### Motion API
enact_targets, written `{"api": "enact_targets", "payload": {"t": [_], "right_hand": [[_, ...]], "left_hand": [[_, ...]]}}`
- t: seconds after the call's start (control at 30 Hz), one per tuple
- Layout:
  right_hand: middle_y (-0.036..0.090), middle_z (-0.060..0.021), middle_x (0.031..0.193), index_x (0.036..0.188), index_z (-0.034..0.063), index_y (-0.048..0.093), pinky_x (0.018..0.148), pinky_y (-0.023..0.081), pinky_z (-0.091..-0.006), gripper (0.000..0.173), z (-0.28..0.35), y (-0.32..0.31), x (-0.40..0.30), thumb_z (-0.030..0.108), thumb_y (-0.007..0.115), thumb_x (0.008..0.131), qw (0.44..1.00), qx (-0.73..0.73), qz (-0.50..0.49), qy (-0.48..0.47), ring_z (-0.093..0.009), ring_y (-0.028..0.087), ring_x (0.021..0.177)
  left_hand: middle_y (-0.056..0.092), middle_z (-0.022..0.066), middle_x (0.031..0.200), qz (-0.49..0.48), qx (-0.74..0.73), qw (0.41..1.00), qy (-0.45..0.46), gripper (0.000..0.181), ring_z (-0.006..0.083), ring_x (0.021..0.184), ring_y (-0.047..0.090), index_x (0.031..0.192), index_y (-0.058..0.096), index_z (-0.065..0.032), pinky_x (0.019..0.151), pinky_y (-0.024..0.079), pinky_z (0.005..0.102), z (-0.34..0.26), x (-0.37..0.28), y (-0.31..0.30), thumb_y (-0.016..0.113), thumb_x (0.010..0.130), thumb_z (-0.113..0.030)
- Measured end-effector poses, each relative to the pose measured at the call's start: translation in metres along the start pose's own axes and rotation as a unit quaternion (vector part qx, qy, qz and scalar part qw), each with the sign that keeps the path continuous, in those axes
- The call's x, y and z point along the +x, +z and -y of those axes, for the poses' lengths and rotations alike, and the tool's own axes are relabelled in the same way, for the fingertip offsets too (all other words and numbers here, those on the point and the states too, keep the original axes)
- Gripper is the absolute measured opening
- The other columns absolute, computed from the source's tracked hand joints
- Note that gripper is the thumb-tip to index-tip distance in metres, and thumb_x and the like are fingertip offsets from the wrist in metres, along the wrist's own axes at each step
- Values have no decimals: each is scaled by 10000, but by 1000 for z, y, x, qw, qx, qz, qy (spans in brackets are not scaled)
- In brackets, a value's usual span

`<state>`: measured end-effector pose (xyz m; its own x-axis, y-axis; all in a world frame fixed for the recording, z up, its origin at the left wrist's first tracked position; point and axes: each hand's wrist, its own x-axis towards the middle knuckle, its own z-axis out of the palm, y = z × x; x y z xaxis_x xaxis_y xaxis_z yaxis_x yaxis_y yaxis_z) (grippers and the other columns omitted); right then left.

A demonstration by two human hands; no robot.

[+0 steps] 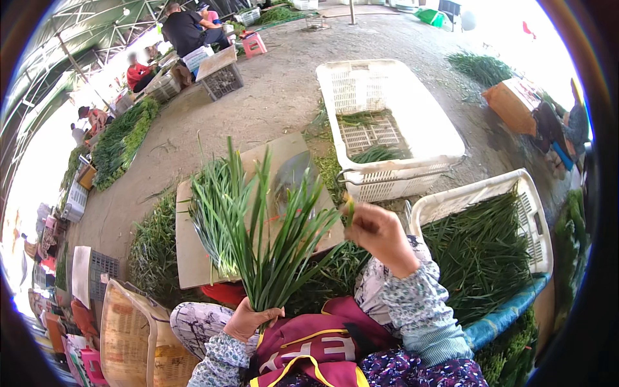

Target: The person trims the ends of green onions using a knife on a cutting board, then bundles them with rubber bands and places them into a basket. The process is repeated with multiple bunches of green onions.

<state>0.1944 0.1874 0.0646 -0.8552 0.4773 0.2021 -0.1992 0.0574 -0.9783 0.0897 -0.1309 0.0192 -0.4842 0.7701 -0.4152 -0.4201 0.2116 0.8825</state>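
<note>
My left hand (252,319) grips a loose bunch of garlic chives (268,271) by its lower ends, over my lap, with the green leaves fanning up and outward. To the right of the leaf tips, my right hand (379,234) pinches a small yellowish leaf piece (349,209) between thumb and fingers; this hand is slightly blurred. Beyond the held bunch, more chives (213,203) lie in a pile on the left part of a flat board (193,263). A dark, shiny sheet-like thing (290,176) rests at the board's far right, partly hidden by leaves.
A white plastic crate (396,181) with a few chives stands ahead. At right, another crate (541,232) is heaped with chives (478,256). A yellowed crate (126,324) stands at left. Loose greens (154,246) cover the ground beside the board. Several people sit farther off.
</note>
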Motion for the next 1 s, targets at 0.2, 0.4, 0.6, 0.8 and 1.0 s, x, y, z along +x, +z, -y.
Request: {"api": "enact_targets", "payload": {"t": [0.2, 0.4, 0.6, 0.8, 1.0], "right_hand": [[690, -177, 1105, 1104, 18, 710, 869, 547, -398, 300, 27, -15, -21, 115, 749, 824, 919, -284, 257, -99, -295, 690, 993], [656, -89, 832, 992, -36, 709, 618, 476, -253, 110, 42, 5, -1, -2, 680, 891, 990, -128, 4, -54, -119, 586, 683], [645, -102, 826, 1022, -29, 693, 617, 478, -268, 147, 17, 25, 10, 33, 697, 889, 986, -144, -39, -71, -136, 583, 667], [624, -128, 910, 1015, -1, 712, 779, 482, -376, 249, 3, 18, 45, 128, 775, 811, 909, -348, -126, -189, -288, 581, 865], [636, -64, 979, 937, 105, 763, 893, 396, -462, 235, -22, 25, 56, 262, 799, 766, 908, -399, -61, -115, -308, 508, 1047]], "left_hand": [[700, 63, 869, -8, 14, 1000, -16, 105, 103, 668, 602, 967, 696, 5, 583, 481, 244, 5, 1, -5, 737, 896, -61], [704, 76, 851, -18, 58, 998, -13, 114, 112, 651, 617, 957, 688, 19, 561, 487, 253, 18, 11, -5, 738, 885, -54], [711, 71, 839, -21, 50, 998, -10, 90, 111, 632, 615, 944, 691, 21, 565, 494, 256, 17, 15, 4, 724, 884, -37], [714, 63, 833, -38, 61, 997, -17, 79, 107, 633, 619, 936, 691, 15, 572, 496, 250, 24, 16, 0, 723, 881, -32], [711, 52, 821, -51, 77, 995, -25, 102, 96, 630, 616, 933, 688, 10, 584, 497, 242, 26, 17, 1, 745, 872, -47]]}}
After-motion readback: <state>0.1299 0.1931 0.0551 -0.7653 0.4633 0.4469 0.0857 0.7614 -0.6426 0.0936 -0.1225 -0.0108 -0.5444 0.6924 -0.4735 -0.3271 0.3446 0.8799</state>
